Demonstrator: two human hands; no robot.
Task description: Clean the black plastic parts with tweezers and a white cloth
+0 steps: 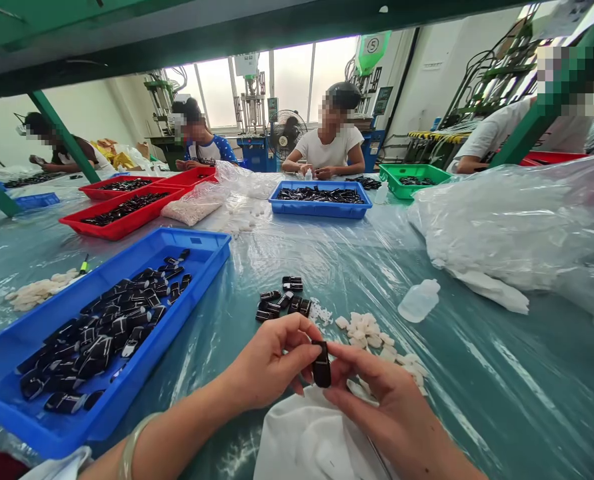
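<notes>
Between my two hands is a small black plastic part (321, 366), held upright over a white cloth (307, 437). My left hand (277, 357) pinches its upper left side with thumb and forefinger. From the right, the fingers of my right hand (384, 390) close on the same part; a thin rod shows below that palm, and I cannot make out whether it is gripped. Just beyond my hands lie several similar black parts (281, 298), a heap of tiny white pieces (319, 312) and a spread of off-white pads (369, 330).
A blue tray (197, 313) of black parts stands at my left. A clear plastic bottle (419, 301) lies to the right, near a large plastic bag (517, 227). Farther off are a smaller blue tray (321, 209), red trays (107, 230), a green tray (407, 190) and seated co-workers.
</notes>
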